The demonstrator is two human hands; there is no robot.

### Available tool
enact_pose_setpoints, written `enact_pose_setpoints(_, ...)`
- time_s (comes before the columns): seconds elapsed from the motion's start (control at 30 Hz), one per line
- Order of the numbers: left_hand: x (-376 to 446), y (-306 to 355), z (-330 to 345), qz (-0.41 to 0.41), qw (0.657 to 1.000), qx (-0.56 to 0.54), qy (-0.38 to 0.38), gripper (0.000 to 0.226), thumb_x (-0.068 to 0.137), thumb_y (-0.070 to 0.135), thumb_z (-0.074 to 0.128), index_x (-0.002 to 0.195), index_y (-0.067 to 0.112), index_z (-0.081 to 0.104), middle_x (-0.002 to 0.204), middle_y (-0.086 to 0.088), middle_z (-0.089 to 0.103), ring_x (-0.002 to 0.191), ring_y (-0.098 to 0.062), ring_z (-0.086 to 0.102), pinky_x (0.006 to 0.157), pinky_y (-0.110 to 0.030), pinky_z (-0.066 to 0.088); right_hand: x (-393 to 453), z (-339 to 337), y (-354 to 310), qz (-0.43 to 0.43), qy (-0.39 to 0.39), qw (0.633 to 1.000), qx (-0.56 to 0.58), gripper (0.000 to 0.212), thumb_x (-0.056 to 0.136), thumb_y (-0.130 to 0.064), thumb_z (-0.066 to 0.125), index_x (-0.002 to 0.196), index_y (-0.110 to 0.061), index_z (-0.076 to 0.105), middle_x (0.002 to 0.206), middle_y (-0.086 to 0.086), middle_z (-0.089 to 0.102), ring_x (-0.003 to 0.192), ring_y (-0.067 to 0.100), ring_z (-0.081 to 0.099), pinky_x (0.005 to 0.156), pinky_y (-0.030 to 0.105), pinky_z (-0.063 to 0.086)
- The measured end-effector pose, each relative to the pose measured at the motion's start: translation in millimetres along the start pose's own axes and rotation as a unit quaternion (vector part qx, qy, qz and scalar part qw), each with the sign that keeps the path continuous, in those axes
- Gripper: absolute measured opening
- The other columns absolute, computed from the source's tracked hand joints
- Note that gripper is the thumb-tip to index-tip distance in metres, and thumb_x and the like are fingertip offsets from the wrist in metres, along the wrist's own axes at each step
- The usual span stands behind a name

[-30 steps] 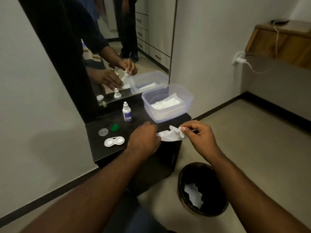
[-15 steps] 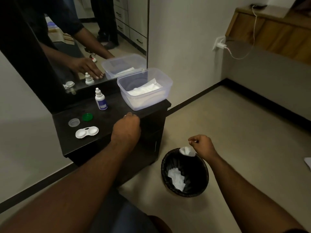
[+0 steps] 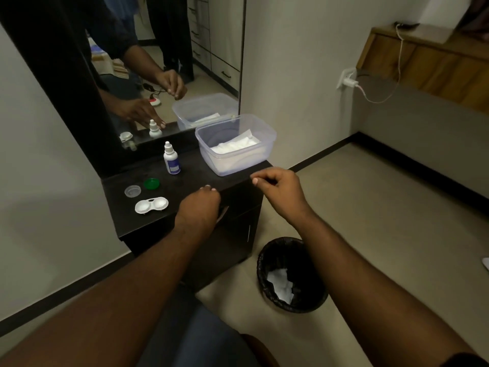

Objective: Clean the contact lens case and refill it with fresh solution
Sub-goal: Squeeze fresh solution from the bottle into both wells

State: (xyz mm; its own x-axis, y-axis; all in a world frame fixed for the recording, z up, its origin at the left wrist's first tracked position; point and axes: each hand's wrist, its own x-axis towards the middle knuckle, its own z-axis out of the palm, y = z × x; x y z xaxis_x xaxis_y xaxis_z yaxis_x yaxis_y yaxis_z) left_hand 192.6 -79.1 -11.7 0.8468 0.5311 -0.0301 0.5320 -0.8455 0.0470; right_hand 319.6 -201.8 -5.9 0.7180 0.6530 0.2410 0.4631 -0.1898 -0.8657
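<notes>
Hands first: the left hand [image 3: 199, 205] rests at the front edge of the desk [image 3: 185, 181], knuckles up and fingers curled under, with nothing visible in its grip. The right hand [image 3: 277, 193] hangs in the air just off the desk's right front corner, fingers loosely curled with thumb and forefinger near each other, and it holds nothing. On the desk, left of the left hand and near the front left corner, lies the white contact lens case [image 3: 151, 205] with both wells uncovered. Just behind it sit a clear cap [image 3: 132, 191] and a green cap [image 3: 151, 183], side by side and apart from the case. Farther back, near the mirror [image 3: 211, 49], a small solution bottle [image 3: 171, 159] stands upright. A clear plastic tub [image 3: 238, 165] with white tissues inside occupies the back right corner. On the floor below the right arm stands a black bin [image 3: 312, 292] holding crumpled white tissue [image 3: 280, 286].
</notes>
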Motion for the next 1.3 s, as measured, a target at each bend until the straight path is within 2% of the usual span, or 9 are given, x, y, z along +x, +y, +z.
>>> enact_pose_setpoints(0.13, -15.1, -12.8, -5.9, 0.002, 0.999, -0.029, 0.03, 0.02, 0.095, 0.025, 0.052, 0.1, 0.012, 0.066, 0.106, -0.009, 0.064, 0.093, -0.025, 0.062, 0.071, -0.032, 0.042, 20.5, 30.0, -37.1, -0.032, -0.071, 0.996, 0.039, 0.012, 0.084, -0.013, 0.068, 0.095, -0.013, 0.073, 0.088, -0.007, 0.071, 0.086, 0.0, 0.064, 0.081, 0.012, 0.051)
enact_pose_setpoints(0.23, -20.6, -38.3, -17.1, -0.027, 0.98, -0.141, 0.137, 0.021, 0.096, 0.026, 0.05, 0.091, 0.013, 0.067, 0.094, -0.007, 0.065, 0.084, -0.021, 0.061, 0.07, -0.031, 0.043, 38.5, 59.4, -56.7, -0.039, -0.121, 0.991, 0.048, 0.015, 0.085, -0.011, 0.066, 0.099, -0.011, 0.072, 0.093, -0.004, 0.071, 0.088, 0.001, 0.063, 0.08, 0.009, 0.048)
enact_pose_setpoints(0.33, -11.5, -73.0, -29.8, -0.083, 0.926, -0.259, 0.263, 0.018, 0.094, 0.021, 0.054, 0.103, 0.015, 0.069, 0.098, -0.003, 0.067, 0.085, -0.011, 0.059, 0.074, -0.023, 0.042, 50.6, 95.1, -65.9, -0.053, -0.109, 0.992, 0.047, 0.016, 0.086, -0.011, 0.064, 0.101, -0.012, 0.07, 0.094, -0.004, 0.069, 0.085, -0.001, 0.061, 0.073, 0.005, 0.046)
enact_pose_setpoints(0.4, -1.4, -93.9, -39.2, -0.124, 0.893, -0.316, 0.296, 0.025, 0.093, 0.016, 0.056, 0.116, 0.013, 0.066, 0.11, -0.006, 0.068, 0.097, -0.014, 0.062, 0.082, -0.023, 0.045, 57.0, 120.9, -63.3, -0.067, -0.071, 0.995, 0.03, 0.016, 0.085, -0.013, 0.066, 0.1, -0.011, 0.07, 0.096, 0.0, 0.069, 0.084, 0.004, 0.062, 0.076, 0.015, 0.051)
enact_pose_setpoints(0.5, 12.4, -113.9, -47.7, -0.155, 0.876, -0.356, 0.285, 0.033, 0.091, 0.011, 0.06, 0.124, 0.01, 0.062, 0.115, -0.008, 0.067, 0.101, -0.015, 0.062, 0.084, -0.022, 0.044, 63.7, 153.1, -50.6, -0.053, -0.01, 0.998, -0.013, 0.022, 0.079, -0.022, 0.072, 0.096, -0.01, 0.066, 0.096, 0.004, 0.063, 0.086, 0.017, 0.06, 0.08, 0.034, 0.052)
enact_pose_setpoints(0.67, 27.4, -127.1, -43.9, -0.118, 0.862, -0.436, 0.228, 0.047, 0.087, 0.013, 0.066, 0.133, 0.011, 0.055, 0.125, -0.005, 0.063, 0.107, -0.011, 0.059, 0.091, -0.021, 0.045, 73.5, 174.3, -40.9, 0.002, -0.059, 0.998, 0.038, 0.055, 0.071, -0.028, 0.079, 0.12, -0.016, 0.056, 0.111, 0.001, 0.062, 0.099, 0.014, 0.059, 0.085, 0.029, 0.05)
enact_pose_setpoints(0.93, 38.9, -123.0, -20.4, -0.092, 0.847, -0.463, 0.244, 0.041, 0.087, 0.012, 0.068, 0.127, 0.012, 0.061, 0.121, -0.004, 0.067, 0.106, -0.009, 0.063, 0.094, -0.027, 0.052, 77.1, 177.8, -33.4, -0.003, -0.113, 0.993, 0.015, 0.022, 0.083, -0.021, 0.067, 0.104, -0.021, 0.063, 0.092, -0.003, 0.066, 0.081, 0.012, 0.061, 0.078, 0.031, 0.053)
enact_pose_setpoints(1.13, 44.9, -129.4, -14.9, -0.108, 0.842, -0.462, 0.255, 0.028, 0.088, 0.012, 0.067, 0.115, 0.014, 0.068, 0.109, -0.002, 0.071, 0.097, -0.008, 0.065, 0.087, -0.028, 0.056, 78.8, 181.0, -31.4, -0.017, -0.131, 0.991, 0.002, 0.039, 0.083, -0.027, 0.067, 0.12, -0.026, 0.057, 0.106, -0.005, 0.067, 0.091, 0.01, 0.062, 0.085, 0.031, 0.052)
enact_pose_setpoints(1.3, 53.4, -129.0, -12.1, -0.111, 0.839, -0.461, 0.266, 0.026, 0.088, 0.011, 0.067, 0.113, 0.013, 0.069, 0.109, -0.003, 0.071, 0.095, -0.005, 0.064, 0.089, -0.027, 0.055, 79.6, 183.2, -30.0, -0.025, -0.13, 0.991, -0.032, 0.03, 0.083, -0.035, 0.066, 0.111, -0.023, 0.065, 0.091, -0.005, 0.068, 0.079, 0.008, 0.059, 0.078, 0.032, 0.052)
